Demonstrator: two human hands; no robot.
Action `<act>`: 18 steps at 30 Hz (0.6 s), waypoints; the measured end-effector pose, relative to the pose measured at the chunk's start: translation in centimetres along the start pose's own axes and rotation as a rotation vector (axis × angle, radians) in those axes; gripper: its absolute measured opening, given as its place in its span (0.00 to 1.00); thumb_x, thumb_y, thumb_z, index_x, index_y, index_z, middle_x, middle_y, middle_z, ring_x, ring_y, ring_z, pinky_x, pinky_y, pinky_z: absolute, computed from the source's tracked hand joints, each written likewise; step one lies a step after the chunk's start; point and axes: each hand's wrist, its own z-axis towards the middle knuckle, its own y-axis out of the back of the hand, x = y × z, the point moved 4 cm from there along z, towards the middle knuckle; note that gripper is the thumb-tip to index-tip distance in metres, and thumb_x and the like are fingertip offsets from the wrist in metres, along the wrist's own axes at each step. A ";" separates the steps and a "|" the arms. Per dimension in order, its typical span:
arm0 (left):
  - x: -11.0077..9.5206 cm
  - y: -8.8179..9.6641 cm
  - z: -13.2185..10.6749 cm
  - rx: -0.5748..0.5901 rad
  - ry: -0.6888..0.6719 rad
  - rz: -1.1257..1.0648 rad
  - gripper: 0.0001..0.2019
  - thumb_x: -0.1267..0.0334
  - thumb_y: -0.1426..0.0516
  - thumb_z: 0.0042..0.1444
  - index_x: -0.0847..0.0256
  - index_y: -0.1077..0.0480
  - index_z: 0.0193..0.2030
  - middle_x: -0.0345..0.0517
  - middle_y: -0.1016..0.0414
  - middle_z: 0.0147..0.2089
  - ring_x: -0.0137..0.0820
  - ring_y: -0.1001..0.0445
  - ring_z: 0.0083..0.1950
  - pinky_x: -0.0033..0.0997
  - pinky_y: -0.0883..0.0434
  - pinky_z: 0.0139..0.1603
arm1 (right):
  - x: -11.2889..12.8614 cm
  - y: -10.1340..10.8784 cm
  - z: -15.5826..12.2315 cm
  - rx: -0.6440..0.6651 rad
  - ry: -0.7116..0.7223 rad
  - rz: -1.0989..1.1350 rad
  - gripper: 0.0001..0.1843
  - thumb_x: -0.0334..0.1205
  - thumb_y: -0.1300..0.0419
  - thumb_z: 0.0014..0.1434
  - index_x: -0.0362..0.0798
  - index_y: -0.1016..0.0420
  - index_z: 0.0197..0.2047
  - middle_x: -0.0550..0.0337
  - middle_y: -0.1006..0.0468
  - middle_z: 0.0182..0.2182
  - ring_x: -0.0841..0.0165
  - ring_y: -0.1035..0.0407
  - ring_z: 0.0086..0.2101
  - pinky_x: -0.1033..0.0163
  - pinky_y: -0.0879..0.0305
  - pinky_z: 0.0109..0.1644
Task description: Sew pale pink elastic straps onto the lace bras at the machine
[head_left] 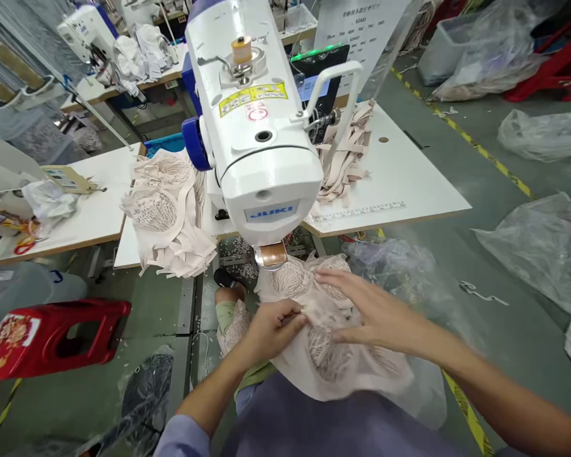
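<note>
I read a blue JUKI logo (272, 211) on the white machine (266, 171); left hand (276, 325) pinches lacy beige fabric (330, 358), right hand (368, 312) spread.

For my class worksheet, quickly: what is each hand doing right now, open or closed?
Left hand: closed, thumb and finger pinching the fabric.
Right hand: open, laid on the fabric.

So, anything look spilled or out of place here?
Some litter: a pale strip lies loose on the floor, apart from the beige fabric at the left hand and right hand, and small white scraps are scattered beneath the sewing machine. They look dropped.
</note>
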 end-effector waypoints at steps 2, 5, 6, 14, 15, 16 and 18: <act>-1.1 -0.3 0.6 0.030 -0.031 0.094 0.12 0.59 0.46 0.65 0.61 0.27 0.33 0.40 0.27 0.29 0.27 0.33 0.30 0.26 0.38 0.33 | -0.1 -0.9 1.9 -0.020 0.118 0.088 0.38 0.72 0.37 0.51 0.53 0.26 0.55 0.50 0.22 0.44 0.55 0.28 0.46 0.50 0.38 0.59; -1.8 1.0 1.4 -0.047 -0.004 0.204 0.14 0.58 0.47 0.65 0.61 0.28 0.31 0.39 0.29 0.26 0.26 0.35 0.28 0.26 0.41 0.30 | 0.0 -2.5 4.4 0.077 0.220 0.313 0.32 0.71 0.45 0.59 0.49 0.23 0.40 0.58 0.24 0.29 0.64 0.28 0.34 0.56 0.33 0.51; -1.8 1.9 1.6 -0.102 0.029 0.228 0.15 0.57 0.46 0.64 0.61 0.29 0.29 0.38 0.30 0.25 0.25 0.36 0.27 0.26 0.42 0.29 | -0.1 -2.6 5.1 0.060 0.176 0.381 0.31 0.69 0.46 0.61 0.48 0.24 0.35 0.61 0.27 0.25 0.67 0.31 0.29 0.60 0.33 0.43; -1.7 9.7 3.7 -0.415 0.214 0.233 0.11 0.55 0.40 0.56 0.60 0.29 0.29 0.37 0.33 0.24 0.26 0.37 0.27 0.24 0.41 0.27 | 0.7 0.6 10.0 -0.208 0.046 0.463 0.26 0.60 0.44 0.63 0.46 0.31 0.26 0.65 0.35 0.22 0.72 0.40 0.27 0.66 0.48 0.32; -1.4 10.2 3.9 -0.451 0.229 0.243 0.14 0.54 0.40 0.56 0.60 0.32 0.25 0.37 0.36 0.22 0.26 0.38 0.26 0.24 0.42 0.26 | 0.8 1.0 10.7 -0.194 0.044 0.474 0.28 0.62 0.44 0.63 0.47 0.35 0.24 0.65 0.38 0.21 0.73 0.43 0.26 0.66 0.50 0.31; -1.1 10.5 4.2 -0.476 0.249 0.253 0.18 0.53 0.40 0.56 0.59 0.37 0.21 0.36 0.41 0.20 0.26 0.40 0.25 0.24 0.44 0.25 | 0.8 1.3 11.2 -0.177 0.038 0.480 0.29 0.63 0.45 0.62 0.47 0.39 0.22 0.66 0.42 0.20 0.73 0.45 0.25 0.66 0.51 0.30; -0.3 10.8 4.6 -0.486 0.280 0.273 0.25 0.52 0.40 0.56 0.57 0.48 0.16 0.35 0.50 0.17 0.25 0.46 0.22 0.26 0.49 0.22 | 0.6 1.8 12.1 -0.146 0.028 0.468 0.31 0.65 0.45 0.61 0.48 0.44 0.20 0.66 0.46 0.19 0.73 0.47 0.24 0.65 0.53 0.29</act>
